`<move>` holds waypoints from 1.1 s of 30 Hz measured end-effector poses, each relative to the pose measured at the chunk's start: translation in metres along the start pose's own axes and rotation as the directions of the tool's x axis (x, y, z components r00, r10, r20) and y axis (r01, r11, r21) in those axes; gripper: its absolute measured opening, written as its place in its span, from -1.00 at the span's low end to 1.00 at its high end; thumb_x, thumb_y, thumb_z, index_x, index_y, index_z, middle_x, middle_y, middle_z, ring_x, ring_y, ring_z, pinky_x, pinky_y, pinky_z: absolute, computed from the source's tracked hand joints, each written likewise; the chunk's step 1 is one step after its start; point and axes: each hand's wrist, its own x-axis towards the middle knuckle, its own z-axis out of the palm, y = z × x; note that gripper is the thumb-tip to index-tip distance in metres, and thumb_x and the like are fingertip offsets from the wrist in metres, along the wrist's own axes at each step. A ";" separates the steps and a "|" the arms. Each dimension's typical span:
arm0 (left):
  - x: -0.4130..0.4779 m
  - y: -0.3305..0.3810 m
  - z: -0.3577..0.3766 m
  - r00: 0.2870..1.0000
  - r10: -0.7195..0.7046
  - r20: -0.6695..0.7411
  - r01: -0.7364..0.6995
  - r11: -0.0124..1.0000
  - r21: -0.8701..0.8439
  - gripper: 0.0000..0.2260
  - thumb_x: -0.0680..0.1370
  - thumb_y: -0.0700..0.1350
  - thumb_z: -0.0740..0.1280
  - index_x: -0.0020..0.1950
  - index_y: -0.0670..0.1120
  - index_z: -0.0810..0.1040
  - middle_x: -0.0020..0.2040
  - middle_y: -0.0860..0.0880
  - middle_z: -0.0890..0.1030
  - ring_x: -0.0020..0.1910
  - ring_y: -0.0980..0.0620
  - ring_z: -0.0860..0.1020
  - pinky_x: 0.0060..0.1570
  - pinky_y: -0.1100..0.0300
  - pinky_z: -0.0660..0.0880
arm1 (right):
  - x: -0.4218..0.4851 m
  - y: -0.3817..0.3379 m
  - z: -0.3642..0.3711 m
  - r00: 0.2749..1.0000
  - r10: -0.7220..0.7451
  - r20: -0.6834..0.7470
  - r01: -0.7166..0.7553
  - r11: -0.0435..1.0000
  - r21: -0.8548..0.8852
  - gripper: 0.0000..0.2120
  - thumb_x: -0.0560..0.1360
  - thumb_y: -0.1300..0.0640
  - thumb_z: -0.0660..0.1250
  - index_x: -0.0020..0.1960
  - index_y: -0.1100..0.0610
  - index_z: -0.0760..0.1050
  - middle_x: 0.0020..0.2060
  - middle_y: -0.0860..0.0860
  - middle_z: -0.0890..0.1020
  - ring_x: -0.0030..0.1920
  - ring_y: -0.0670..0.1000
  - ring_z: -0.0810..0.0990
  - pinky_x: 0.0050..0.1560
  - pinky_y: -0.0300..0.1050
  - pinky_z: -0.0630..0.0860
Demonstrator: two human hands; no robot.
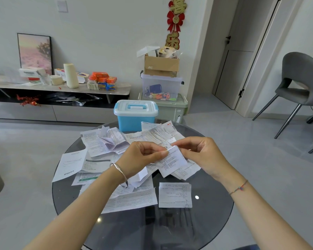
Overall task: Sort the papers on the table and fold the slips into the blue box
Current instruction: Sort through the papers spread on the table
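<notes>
One slip [172, 159], apparently part-folded, being pinched by left hand [143, 156] and right hand [202, 156] above papers [101, 145] spreading across counter [206, 222], lidded blue box [135, 116] sitting at far edge, dark glass showing along near rim.

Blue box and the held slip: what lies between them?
Overlapping printed papers lie there on the glass table, from the blue box to the slip, as the head view shows.

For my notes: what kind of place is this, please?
Probably a home living room: a low cabinet along the wall holds household clutter, a red decoration hangs above storage bins, and papers lie on a round glass table.
</notes>
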 end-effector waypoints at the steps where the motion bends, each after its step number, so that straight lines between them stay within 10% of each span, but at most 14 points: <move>1: 0.000 0.000 0.001 1.000 -0.001 0.015 0.001 1.000 0.016 -0.91 0.39 -0.13 0.44 -0.14 -0.10 0.67 -0.17 0.00 0.71 -0.16 0.12 0.65 -0.14 0.32 0.57 | -0.001 -0.001 0.002 1.000 -0.004 -0.002 0.004 1.000 -0.025 -0.87 0.43 0.31 0.42 -0.10 0.12 0.66 -0.19 -0.04 0.71 -0.17 -0.10 0.67 -0.24 -0.32 0.56; 11: -0.001 0.005 -0.008 0.993 -0.092 0.071 0.084 0.991 0.106 -0.94 0.45 -0.14 0.43 -0.11 -0.09 0.67 -0.16 0.03 0.71 -0.17 0.16 0.65 -0.20 0.37 0.53 | -0.006 -0.002 0.003 0.984 -0.176 0.021 0.167 0.882 -0.440 -0.86 0.50 0.25 0.37 -0.02 0.09 0.68 -0.20 -0.27 0.63 -0.19 -0.28 0.58 -0.29 -0.45 0.43; 19: -0.001 0.007 -0.007 0.999 0.020 -0.029 -0.015 0.985 0.170 -0.97 0.43 -0.17 0.46 -0.16 -0.06 0.67 -0.24 0.07 0.70 -0.21 0.18 0.64 -0.19 0.39 0.53 | -0.001 0.000 0.008 0.990 0.139 -0.021 -0.140 0.989 -0.044 -0.81 0.56 0.16 0.28 0.03 0.18 0.65 -0.12 0.04 0.71 -0.17 -0.11 0.67 -0.26 -0.32 0.55; 33: 0.000 0.006 0.001 0.980 0.185 -0.075 -0.149 0.927 0.344 -0.95 0.44 -0.15 0.48 -0.17 -0.01 0.67 -0.27 0.07 0.68 -0.30 0.21 0.59 -0.21 0.40 0.52 | 0.004 0.014 0.014 0.989 0.037 -0.144 -0.051 0.994 -0.096 -0.92 0.47 0.19 0.41 -0.10 0.18 0.66 -0.18 -0.01 0.71 -0.16 -0.13 0.65 -0.14 -0.38 0.51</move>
